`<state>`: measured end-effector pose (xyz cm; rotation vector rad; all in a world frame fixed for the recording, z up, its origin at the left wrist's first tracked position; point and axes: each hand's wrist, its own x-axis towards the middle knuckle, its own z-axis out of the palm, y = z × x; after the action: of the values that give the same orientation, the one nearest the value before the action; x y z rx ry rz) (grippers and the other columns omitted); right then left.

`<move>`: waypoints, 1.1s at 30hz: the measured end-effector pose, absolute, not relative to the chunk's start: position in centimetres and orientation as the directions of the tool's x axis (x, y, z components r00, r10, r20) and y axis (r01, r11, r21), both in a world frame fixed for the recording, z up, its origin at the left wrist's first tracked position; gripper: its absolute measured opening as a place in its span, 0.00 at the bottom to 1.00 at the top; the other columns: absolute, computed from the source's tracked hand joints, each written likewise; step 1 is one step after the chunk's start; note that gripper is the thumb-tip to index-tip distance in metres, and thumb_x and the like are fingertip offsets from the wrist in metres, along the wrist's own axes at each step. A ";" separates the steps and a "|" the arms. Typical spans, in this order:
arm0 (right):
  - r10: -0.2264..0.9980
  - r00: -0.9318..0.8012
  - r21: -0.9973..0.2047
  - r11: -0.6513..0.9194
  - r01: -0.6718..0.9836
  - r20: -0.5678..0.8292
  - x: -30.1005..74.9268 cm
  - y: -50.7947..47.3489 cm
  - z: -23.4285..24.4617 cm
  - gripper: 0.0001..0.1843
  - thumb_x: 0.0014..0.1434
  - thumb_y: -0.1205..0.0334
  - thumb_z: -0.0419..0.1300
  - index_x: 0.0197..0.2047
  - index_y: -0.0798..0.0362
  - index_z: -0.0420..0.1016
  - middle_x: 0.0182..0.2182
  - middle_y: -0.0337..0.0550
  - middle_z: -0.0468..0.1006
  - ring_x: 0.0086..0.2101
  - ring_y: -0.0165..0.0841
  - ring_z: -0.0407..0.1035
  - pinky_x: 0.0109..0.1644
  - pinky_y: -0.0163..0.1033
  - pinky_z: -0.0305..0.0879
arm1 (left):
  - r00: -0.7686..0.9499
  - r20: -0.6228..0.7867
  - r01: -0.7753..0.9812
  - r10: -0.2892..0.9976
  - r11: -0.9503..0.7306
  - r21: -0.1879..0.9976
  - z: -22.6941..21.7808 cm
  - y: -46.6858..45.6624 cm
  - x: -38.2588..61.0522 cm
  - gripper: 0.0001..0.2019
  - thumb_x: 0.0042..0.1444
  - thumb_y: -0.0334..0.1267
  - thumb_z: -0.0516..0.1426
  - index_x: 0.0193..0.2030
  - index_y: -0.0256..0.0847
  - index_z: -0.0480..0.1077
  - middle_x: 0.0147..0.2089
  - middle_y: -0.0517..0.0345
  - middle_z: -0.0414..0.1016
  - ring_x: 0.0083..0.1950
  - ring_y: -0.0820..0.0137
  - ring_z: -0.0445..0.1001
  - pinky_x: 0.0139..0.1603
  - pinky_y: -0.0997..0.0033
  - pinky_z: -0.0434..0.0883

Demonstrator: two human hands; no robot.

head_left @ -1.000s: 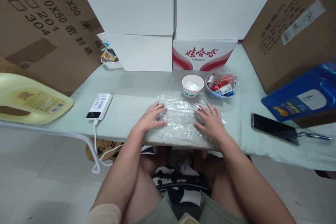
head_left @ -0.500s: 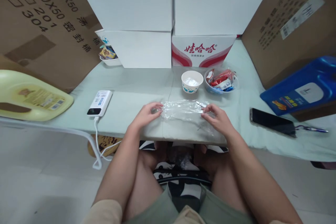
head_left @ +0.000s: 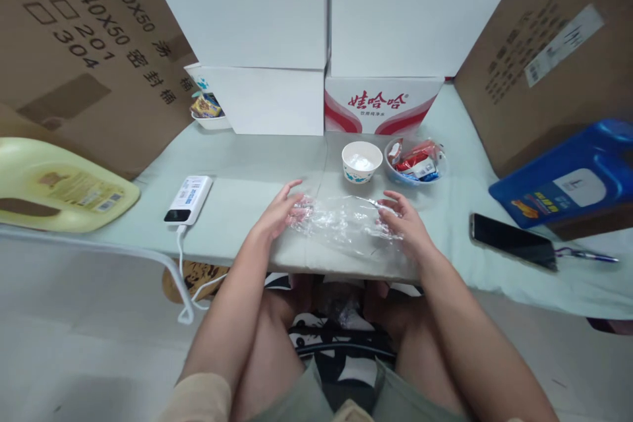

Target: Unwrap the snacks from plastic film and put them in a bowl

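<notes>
A thin, crumpled sheet of clear plastic film (head_left: 341,221) spans the space between my hands, at the near edge of the table. My left hand (head_left: 283,212) has its index finger raised, while its other fingers are hooked in the film's left end and show through it. At the right end, my right hand (head_left: 403,221) holds the film with curved, parted fingers. Just beyond the film stands a white paper bowl (head_left: 361,175) with clear plastic inside. Right of that, a clear bowl (head_left: 390,171) contains several red and blue wrapped snacks (head_left: 420,159).
A white power bank (head_left: 189,199) with a cable lies left. At the right are a phone (head_left: 512,239), a pen (head_left: 588,255) and a blue bottle (head_left: 564,175). A yellow jug (head_left: 69,184) lies far left. White boxes (head_left: 277,102) and brown cartons (head_left: 119,72) wall the table.
My fingers have gone from pinching the film's ends to spreading apart at them. The film has opened wider and come slightly nearer. The view has tilted a little.
</notes>
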<state>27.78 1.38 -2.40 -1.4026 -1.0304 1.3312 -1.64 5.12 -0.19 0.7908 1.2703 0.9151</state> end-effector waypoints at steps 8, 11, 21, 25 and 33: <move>0.831 -0.007 -0.622 0.422 0.659 0.556 27.8 -0.3 -2.3 0.16 0.59 0.55 0.62 0.49 0.48 0.77 0.49 0.51 0.77 0.52 0.45 0.71 0.60 0.57 0.67 | 0.036 -0.337 -0.117 0.941 0.339 0.934 -1.1 5.5 -2.7 0.40 0.47 0.27 0.66 0.68 0.44 0.60 0.51 0.47 0.79 0.34 0.73 0.80 0.32 0.77 0.71; 0.797 -0.420 -0.456 0.596 0.661 0.433 26.5 -0.9 -2.7 0.20 0.60 0.55 0.62 0.56 0.47 0.75 0.52 0.49 0.80 0.56 0.47 0.70 0.65 0.59 0.61 | 0.030 -0.326 -0.132 0.945 0.327 0.936 -1.4 5.8 -2.9 0.46 0.46 0.29 0.67 0.71 0.49 0.55 0.51 0.49 0.79 0.35 0.74 0.80 0.32 0.78 0.70; 0.831 -0.535 -0.554 0.521 0.649 0.154 26.3 -0.1 -4.6 0.21 0.65 0.58 0.56 0.60 0.50 0.75 0.61 0.52 0.75 0.64 0.49 0.64 0.65 0.60 0.63 | -0.131 -0.317 -0.116 0.939 0.303 0.946 -1.3 6.0 -2.6 0.30 0.48 0.33 0.64 0.61 0.40 0.66 0.36 0.56 0.79 0.30 0.74 0.77 0.23 0.80 0.63; 0.845 -0.491 -0.595 0.511 0.621 0.213 26.4 -0.1 -4.4 0.19 0.65 0.56 0.56 0.57 0.48 0.76 0.54 0.51 0.80 0.59 0.49 0.70 0.62 0.61 0.67 | -0.121 -0.369 -0.146 0.921 0.351 0.925 -0.9 6.1 -2.7 0.27 0.47 0.33 0.62 0.57 0.41 0.68 0.35 0.57 0.79 0.28 0.74 0.77 0.21 0.80 0.61; 0.810 -0.497 -0.491 0.584 0.646 0.310 25.0 0.8 -4.0 0.14 0.66 0.62 0.53 0.38 0.50 0.80 0.45 0.52 0.83 0.46 0.44 0.75 0.51 0.52 0.71 | 0.084 -0.316 -0.305 0.945 0.327 0.895 -0.2 5.5 -3.6 0.31 0.45 0.41 0.65 0.58 0.44 0.66 0.46 0.52 0.81 0.37 0.67 0.81 0.31 0.73 0.72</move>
<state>24.96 0.83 -3.98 -1.1579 -2.3029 0.4257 -3.64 5.55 -0.24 0.7531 1.0904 1.0773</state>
